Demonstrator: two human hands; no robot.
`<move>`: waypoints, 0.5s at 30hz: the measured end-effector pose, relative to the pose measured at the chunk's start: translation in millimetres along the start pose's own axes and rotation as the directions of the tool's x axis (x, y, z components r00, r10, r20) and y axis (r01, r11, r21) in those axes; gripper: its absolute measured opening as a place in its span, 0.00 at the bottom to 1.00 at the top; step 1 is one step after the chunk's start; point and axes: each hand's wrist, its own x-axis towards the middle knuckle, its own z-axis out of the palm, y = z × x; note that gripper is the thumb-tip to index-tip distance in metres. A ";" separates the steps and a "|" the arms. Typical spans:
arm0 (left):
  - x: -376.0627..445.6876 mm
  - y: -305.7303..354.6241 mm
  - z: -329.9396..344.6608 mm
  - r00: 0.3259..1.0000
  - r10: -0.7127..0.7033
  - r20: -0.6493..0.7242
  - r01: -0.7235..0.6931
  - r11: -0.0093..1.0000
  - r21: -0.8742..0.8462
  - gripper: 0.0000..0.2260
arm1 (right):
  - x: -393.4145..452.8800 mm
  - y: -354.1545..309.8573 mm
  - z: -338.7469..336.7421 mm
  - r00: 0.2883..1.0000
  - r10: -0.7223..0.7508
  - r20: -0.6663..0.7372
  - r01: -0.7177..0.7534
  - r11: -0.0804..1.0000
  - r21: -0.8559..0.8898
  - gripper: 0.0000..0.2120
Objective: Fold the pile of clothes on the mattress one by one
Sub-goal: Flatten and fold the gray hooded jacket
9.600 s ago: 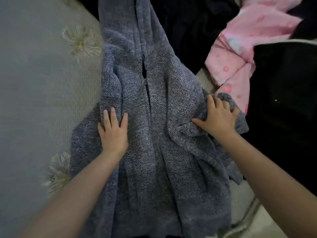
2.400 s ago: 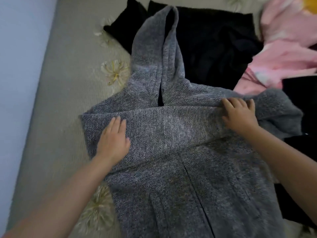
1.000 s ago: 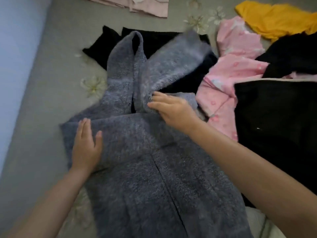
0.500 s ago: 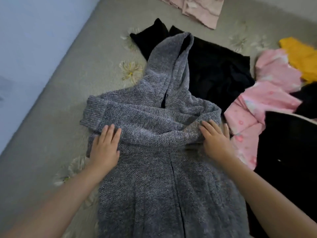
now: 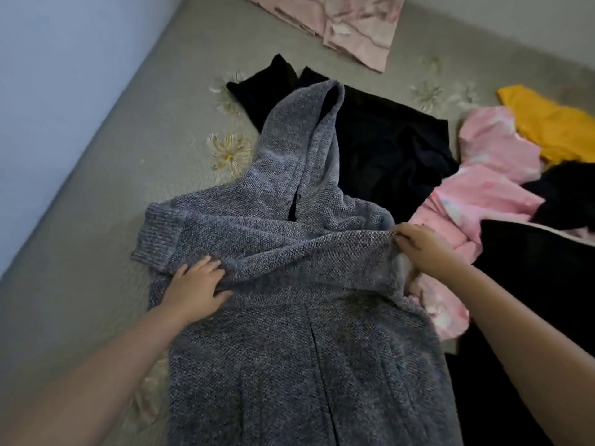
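The grey knitted hooded cardigan [image 5: 289, 317] lies face up on the grey-green flower-patterned mattress [image 5: 96, 252], near and centre, hood pointing far, both sleeves laid across the chest. The left hand [image 5: 196, 291] grips the lower edge of the crossed sleeves with fingers tucked under the fabric, and the right hand [image 5: 425, 249] pinches the sleeve fold at the right shoulder; each is closed on knit, and they sit well apart. The step in hand looks like squaring the crossed sleeves before folding the body up. To do it well, I would pull the two grips gently away from each other so the sleeve band lies flat and level, keep the ribbed cuff [image 5: 157, 233] at the left inside the body's outline, then bring the hood down before folding lengthwise; thick knit will bunch if hurried. Counting left to right: one grey cardigan, one black garment [image 5: 386, 149] under the hood, one pale pink folded cloth [image 5: 347, 24] at the far edge, one bright pink printed garment [image 5: 483, 188], possibly more, one mustard yellow garment [image 5: 553, 127], and at least two more black pieces [image 5: 541, 284] at the right.
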 end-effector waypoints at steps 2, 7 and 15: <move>4.5 1.3 -3.2 0.997 -0.017 -0.079 0.015 1.000 -0.020 0.18 | 2.2 3.7 -20.2 0.996 -0.028 0.081 0.031 0.999 -0.041 0.12; 12.0 8.7 -40.0 0.976 -0.053 -0.212 -0.034 0.922 -0.385 0.09 | 32.2 22.3 -41.3 0.981 0.076 0.177 -0.034 0.973 -0.227 0.13; 23.1 15.3 -88.5 0.996 0.033 -0.084 -0.064 0.917 -0.394 0.08 | 89.7 38.7 -9.8 0.969 0.225 -0.105 -0.248 0.893 -0.375 0.12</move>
